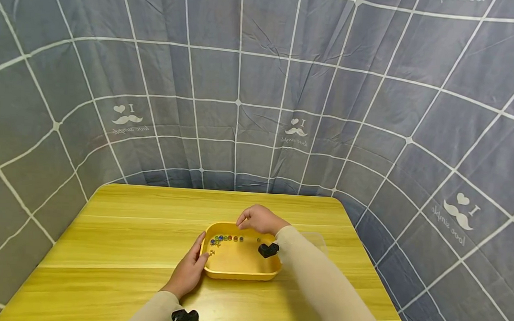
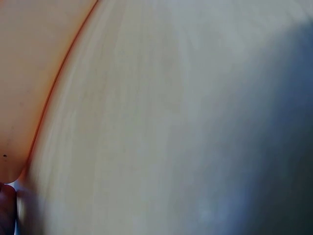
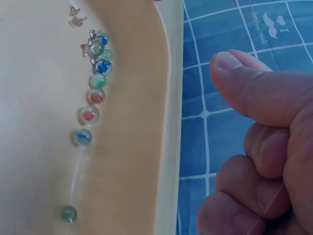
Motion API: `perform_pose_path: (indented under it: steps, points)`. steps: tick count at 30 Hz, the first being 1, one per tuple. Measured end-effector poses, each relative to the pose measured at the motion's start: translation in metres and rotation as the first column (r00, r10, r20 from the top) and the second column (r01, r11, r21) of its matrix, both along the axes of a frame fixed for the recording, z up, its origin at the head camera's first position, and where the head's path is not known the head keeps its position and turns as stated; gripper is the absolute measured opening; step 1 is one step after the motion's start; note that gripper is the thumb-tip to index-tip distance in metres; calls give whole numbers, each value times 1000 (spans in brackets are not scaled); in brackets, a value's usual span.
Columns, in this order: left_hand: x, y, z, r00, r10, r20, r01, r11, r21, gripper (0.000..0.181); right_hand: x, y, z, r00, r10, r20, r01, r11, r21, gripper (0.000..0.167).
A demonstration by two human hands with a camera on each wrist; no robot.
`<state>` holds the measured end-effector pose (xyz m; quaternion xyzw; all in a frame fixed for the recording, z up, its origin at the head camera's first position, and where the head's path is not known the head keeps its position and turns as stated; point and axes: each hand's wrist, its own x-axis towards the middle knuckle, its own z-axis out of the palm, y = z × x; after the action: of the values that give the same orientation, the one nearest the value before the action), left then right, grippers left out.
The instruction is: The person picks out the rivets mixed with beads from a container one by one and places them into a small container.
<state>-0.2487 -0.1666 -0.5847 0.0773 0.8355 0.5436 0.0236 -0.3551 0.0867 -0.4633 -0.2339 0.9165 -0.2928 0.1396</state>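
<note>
A yellow tray sits on the table, and my left hand grips its left side, thumb over the rim. Along the far side inside it runs a line of several glass marbles, blue, green and red. One greenish marble lies apart from them. Small gold-coloured pieces are near the marbles' left end. My right hand hovers over the far rim, thumb against the index finger and the other fingers curled. Nothing shows between those fingertips. In the left wrist view only a fingertip shows beside the tray wall.
The yellow wood-grain table extends around the tray. A clear plastic piece lies right of the tray, partly behind the right sleeve. Grey-blue checked curtains enclose the table's back and sides.
</note>
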Motion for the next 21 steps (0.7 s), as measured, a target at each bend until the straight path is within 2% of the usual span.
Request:
perform_pose_path:
  steps: [6, 10, 21]
  points:
    - [1, 0, 1, 1000, -2, -7, 2, 1000, -4, 64, 0, 11, 5, 1000, -8, -10, 8, 1000, 1, 15]
    - [6, 4, 2, 1000, 7, -5, -7, 1000, -3, 64, 4, 22, 10, 1000, -5, 7, 6, 1000, -7, 17]
    - [18, 12, 3, 1000, 27, 10, -27, 1000, -7, 64, 13, 50, 23, 1000, -14, -11, 13, 1000, -14, 14]
